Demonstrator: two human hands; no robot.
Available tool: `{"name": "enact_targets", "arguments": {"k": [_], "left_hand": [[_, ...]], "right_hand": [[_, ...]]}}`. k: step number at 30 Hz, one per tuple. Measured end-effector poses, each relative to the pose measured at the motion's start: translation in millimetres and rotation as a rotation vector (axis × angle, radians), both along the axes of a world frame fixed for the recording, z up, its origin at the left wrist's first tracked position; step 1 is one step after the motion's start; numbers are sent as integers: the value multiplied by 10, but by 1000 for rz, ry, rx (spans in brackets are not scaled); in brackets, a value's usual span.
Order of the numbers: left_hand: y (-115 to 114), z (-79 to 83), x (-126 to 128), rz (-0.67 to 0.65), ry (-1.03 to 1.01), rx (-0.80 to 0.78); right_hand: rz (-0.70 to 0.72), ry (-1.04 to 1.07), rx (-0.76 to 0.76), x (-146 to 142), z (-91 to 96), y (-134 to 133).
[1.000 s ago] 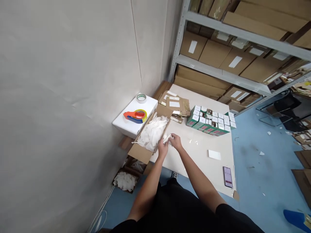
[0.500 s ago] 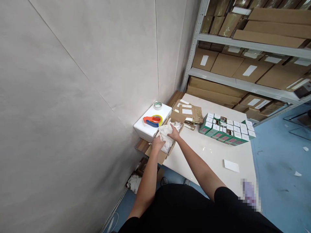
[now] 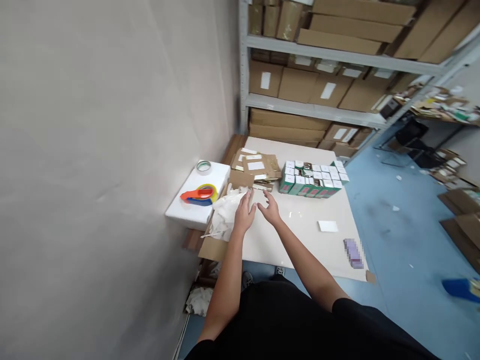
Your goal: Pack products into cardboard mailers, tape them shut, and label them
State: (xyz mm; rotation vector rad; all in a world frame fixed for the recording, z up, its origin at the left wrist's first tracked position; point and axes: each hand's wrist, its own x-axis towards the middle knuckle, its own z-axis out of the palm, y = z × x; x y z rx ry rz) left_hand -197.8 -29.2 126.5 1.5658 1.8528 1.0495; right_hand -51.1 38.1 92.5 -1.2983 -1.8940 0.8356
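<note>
A cardboard box with its flaps up stands at the table's left end, filled with crumpled white packing paper. My left hand is over the box's right side, fingers stretched out and holding nothing. To its right, my right hand hovers above the table, fingers apart and empty. The palms face each other with a gap between them. What lies under the paper is hidden.
Left of the box, a white foam block carries a tape dispenser and a tape roll. Flattened cardboard, green-and-white small boxes, a white card and a blurred purple item lie on the table. Shelves stand behind.
Both hands have let go of the packing paper and moved right, out of the box, with fingers opened. The view has turned right, showing more floor and clutter.
</note>
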Motion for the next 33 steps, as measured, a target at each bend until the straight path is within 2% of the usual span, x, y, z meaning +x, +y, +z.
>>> {"name": "enact_targets", "arguments": {"k": [6,12,16,21,24,28,30,33], "left_hand": [[490,-44,756,-187,-135,15],[984,-106,1725,-356,-158,1],[1348,-164,2426,-388,-74,-26],[1859,-306,3283,-452,39,-88],[2151,-414,3754,-478,91,-123],[2432,-581,4239,-494,127,-136],[2544,-671,4396,-503,148,-155],[2740,-802,4551,-484,200,-185]], "right_hand": [[-256,62,-52,1239,16,62],[-480,143,-56,2539,-23,246],[-520,103,-78,3391,-87,587],[-517,-39,-155,4345,-277,1309],[-470,-176,-263,4707,-434,1845],[-331,-316,-382,4903,-673,2462],[-248,-364,-464,4941,-802,2642],[-162,-412,-594,5014,-988,2714]]}}
